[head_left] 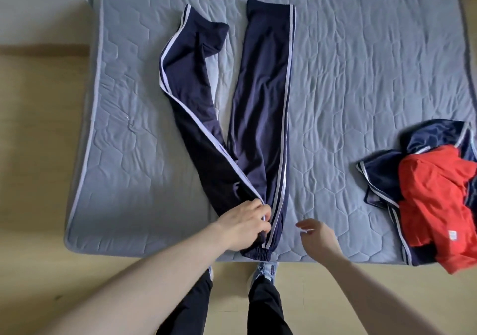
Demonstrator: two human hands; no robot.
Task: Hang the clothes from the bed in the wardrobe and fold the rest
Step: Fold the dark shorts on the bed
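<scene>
At six o'clock, at the near edge of the bed (124,169), the left hand (245,225) pinches the navy track trousers (258,118) close to their elastic waistband, fingers curled into the cloth. Just to its right, the right hand (316,234) hovers over the mattress with fingers loosely spread, holding nothing. From the waistband the trousers run up towards twelve o'clock, the two legs splayed in a V, the left one twisted and not yet laid over the right. At three o'clock sits a crumpled heap: a red garment (436,200) on top of another navy striped piece (387,177). The folding looks barely begun; the heap is untouched, and no wardrobe is in view.
</scene>
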